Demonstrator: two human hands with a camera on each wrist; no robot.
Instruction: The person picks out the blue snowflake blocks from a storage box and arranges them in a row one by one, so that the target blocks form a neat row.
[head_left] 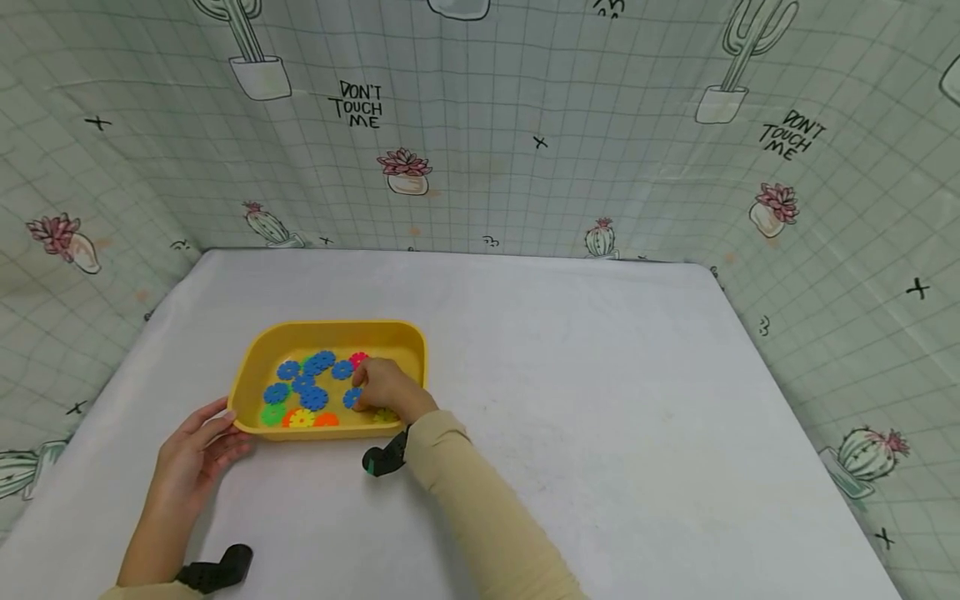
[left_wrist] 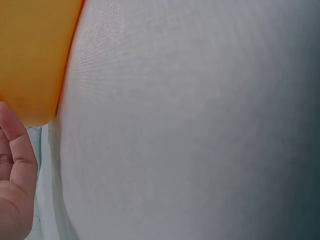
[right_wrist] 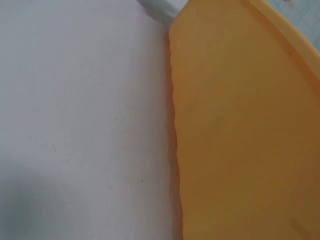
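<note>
Your left hand (head_left: 197, 450), fingers partly curled, holds the near-left corner of the yellow plastic tray (head_left: 330, 333) on the white-covered table (head_left: 600, 400). Inside it, your right hand (head_left: 392, 390) bends its fingers beside a blue notched disc (head_left: 350, 398); whether they pinch it, I cannot tell.

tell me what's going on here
A person's right hand reaches into a yellow tray of small notched discs, mostly blue, its fingers at a blue disc; whether they grip it is hard to tell. The left hand holds the tray's near left corner. The tray sits left of centre on a white table.
</note>
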